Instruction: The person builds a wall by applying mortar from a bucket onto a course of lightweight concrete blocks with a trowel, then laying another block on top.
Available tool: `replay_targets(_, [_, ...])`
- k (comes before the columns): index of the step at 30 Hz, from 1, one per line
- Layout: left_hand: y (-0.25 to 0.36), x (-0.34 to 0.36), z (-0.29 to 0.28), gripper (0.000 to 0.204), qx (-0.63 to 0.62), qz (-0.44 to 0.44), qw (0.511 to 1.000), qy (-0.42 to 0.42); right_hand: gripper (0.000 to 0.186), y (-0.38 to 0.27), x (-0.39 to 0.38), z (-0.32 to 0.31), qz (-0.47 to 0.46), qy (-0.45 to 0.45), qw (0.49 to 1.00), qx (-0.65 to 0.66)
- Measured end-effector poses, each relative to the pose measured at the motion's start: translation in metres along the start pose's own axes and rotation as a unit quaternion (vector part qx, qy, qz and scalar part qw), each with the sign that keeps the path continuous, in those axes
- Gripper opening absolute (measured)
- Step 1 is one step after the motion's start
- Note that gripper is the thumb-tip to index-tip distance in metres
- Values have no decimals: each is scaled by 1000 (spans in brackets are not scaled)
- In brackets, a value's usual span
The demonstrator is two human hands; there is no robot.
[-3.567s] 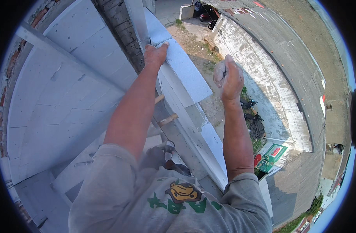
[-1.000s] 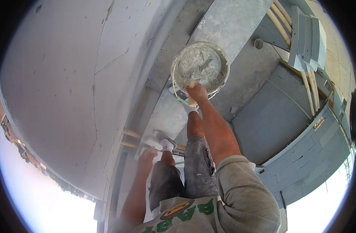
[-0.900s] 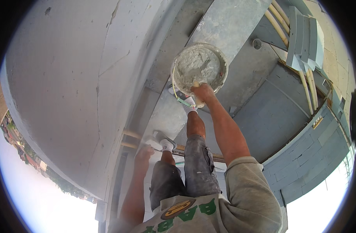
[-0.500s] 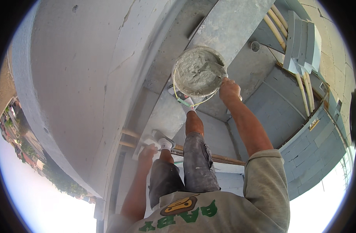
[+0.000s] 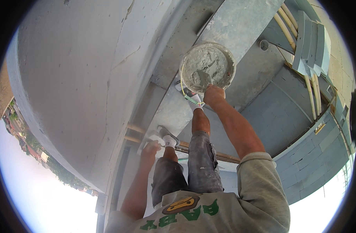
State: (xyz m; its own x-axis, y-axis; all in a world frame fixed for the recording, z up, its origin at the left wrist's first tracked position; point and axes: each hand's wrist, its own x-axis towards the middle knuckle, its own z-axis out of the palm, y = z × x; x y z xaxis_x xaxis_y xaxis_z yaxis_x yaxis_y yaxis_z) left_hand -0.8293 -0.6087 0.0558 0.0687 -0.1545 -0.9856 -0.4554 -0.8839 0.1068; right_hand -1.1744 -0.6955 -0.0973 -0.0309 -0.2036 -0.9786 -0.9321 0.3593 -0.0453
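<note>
A round bucket (image 5: 232,64) of wet grey mortar (image 5: 212,60) stands on the scaffold plank ahead of me. My right hand (image 5: 215,95) is closed round the handle of a small trowel (image 5: 204,78), whose blade rests in the mortar near the bucket's near side. The bucket's wire handle with its green grip (image 5: 191,99) hangs down on the near side. Lower left, my left hand (image 5: 150,150) is closed on what looks like a plastering trowel (image 5: 144,145), its pale flat plate partly hidden by the hand and blending into the plank.
I stand on a long grey plank (image 5: 240,23), beside a large grey plastered wall (image 5: 76,77) on the left. Pale poles (image 5: 288,29) and a blockwork wall (image 5: 314,155) are on the right. A small round container (image 5: 264,45) sits farther down, below plank level.
My right hand has moved left from the bucket's right rim to its near side, and the trowel blade now shows plainly in the mortar. My left hand stays nearly in place.
</note>
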Motion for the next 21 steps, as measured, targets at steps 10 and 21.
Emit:
replay_targets(10, [-5,21,28,46,22,-9,1000,-17,21,13,60,-10,-105,47,979,-166])
replay_targets(21, [0,19,23,46,76,39,996,17,42,99,41,-15,-111,26,993,-31])
